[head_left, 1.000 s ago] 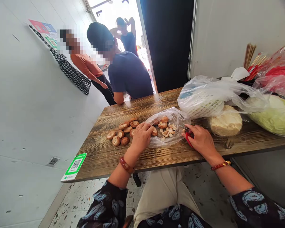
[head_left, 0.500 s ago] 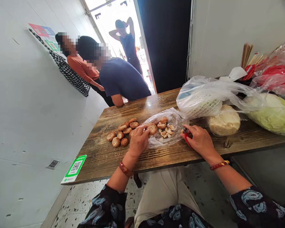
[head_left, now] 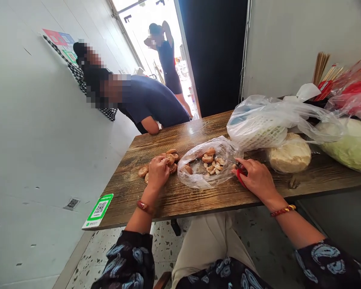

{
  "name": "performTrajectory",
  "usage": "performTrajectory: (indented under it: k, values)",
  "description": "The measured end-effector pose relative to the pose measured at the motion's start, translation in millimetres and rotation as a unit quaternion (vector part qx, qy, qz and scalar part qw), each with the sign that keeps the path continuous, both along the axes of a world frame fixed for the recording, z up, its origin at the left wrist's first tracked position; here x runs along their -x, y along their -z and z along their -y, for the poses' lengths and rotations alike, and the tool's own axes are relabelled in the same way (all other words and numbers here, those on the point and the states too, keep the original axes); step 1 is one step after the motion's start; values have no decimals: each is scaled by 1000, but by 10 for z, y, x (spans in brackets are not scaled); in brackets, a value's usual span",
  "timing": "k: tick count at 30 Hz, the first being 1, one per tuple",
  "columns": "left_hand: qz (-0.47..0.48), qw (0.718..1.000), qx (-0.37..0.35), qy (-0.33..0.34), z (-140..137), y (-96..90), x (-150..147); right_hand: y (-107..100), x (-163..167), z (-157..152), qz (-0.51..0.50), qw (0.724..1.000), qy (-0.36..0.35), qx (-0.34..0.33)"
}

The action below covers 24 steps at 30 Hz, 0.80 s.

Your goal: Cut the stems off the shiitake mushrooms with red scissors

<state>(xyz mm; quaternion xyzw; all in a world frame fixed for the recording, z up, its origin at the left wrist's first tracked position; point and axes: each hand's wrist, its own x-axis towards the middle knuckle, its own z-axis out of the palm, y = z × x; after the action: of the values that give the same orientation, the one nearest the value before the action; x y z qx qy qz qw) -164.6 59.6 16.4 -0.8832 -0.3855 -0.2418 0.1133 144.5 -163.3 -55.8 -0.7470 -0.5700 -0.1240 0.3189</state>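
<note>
My left hand [head_left: 158,170] is over the pile of brown mushrooms [head_left: 143,171] on the wooden table, its fingers closed around one mushroom [head_left: 170,158] and covering part of the pile. My right hand [head_left: 256,176] grips red-handled scissors [head_left: 241,178] at the right edge of an open clear plastic bag [head_left: 192,184]. The scissor blades point left over that bag. Inside it lie a few whole mushrooms [head_left: 209,152] and several pale cut stems [head_left: 211,168]. One mushroom cap [head_left: 188,169] rests at the bag's left side.
Right of the bag, a plastic bag with a white net-like basket [head_left: 258,132], a wrapped pale round block [head_left: 290,154] and a wrapped cabbage [head_left: 349,144] crowd the table. A QR-code card [head_left: 98,210] sits at the left corner. A person in dark blue [head_left: 156,98] leans on the far edge.
My left hand has moved left from above the plastic bag to the mushroom pile. A cap now rests in the bag's left side. My right hand stays with the scissors.
</note>
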Motion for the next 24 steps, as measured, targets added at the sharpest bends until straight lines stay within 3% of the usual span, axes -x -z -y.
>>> performTrajectory:
  k: [7, 13, 17, 24]
  values:
    - [132, 987, -26, 83, 356, -251, -437, -7, 9, -1, -2, 1000, 1, -7]
    - [8, 971, 84, 222, 608, -208, -1007, 3, 0, -1, 7, 1000, 2, -20]
    - [-71, 973, 97, 196, 492, -111, -1100, 2, 3, -6, 9, 1000, 6, -23]
    - [-87, 994, 25, 60, 234, -89, -1060, 7, 4, -11, 2, 1000, 3, -29]
